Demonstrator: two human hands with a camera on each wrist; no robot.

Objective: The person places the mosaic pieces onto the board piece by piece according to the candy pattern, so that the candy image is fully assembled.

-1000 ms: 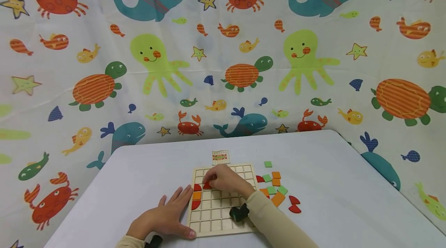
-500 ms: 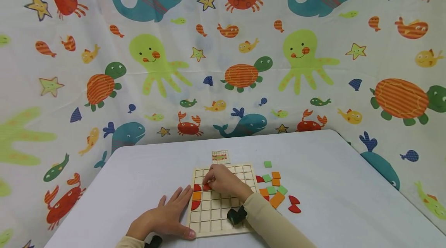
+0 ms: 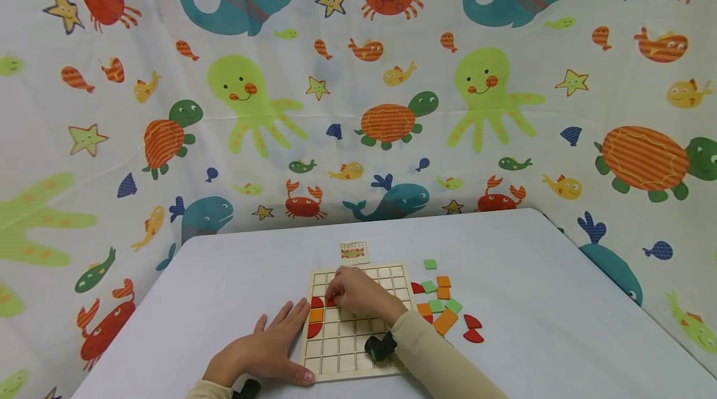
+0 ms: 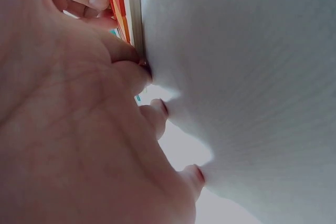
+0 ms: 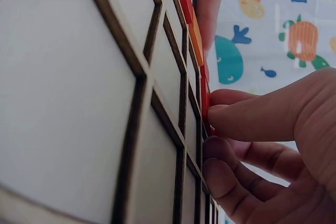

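Observation:
A wooden grid board [image 3: 347, 344] lies on the white table. My right hand [image 3: 358, 293] is over its upper left part, thumb and fingertips on a red quarter-circle tile [image 3: 330, 302]. In the right wrist view this red tile [image 5: 205, 98] sits right at the grid surface under the thumb tip. Along the board's left column are a red tile [image 3: 317, 302], an orange square tile [image 3: 316, 315] and another red tile [image 3: 314, 330]. My left hand [image 3: 266, 347] lies spread beside the board's left edge, its fingertips and thumb against the frame.
Right of the board lie loose tiles: several green squares [image 3: 430, 264], orange squares [image 3: 444, 281], an orange piece [image 3: 445, 322] and red quarter circles [image 3: 473, 336]. A small pattern card [image 3: 355, 253] lies behind the board. A sea-animal curtain [image 3: 336, 106] hangs behind the table.
My right hand and the red tile have shifted slightly toward the near left, and the forearm a little left. The left hand and the other tiles stay in place.

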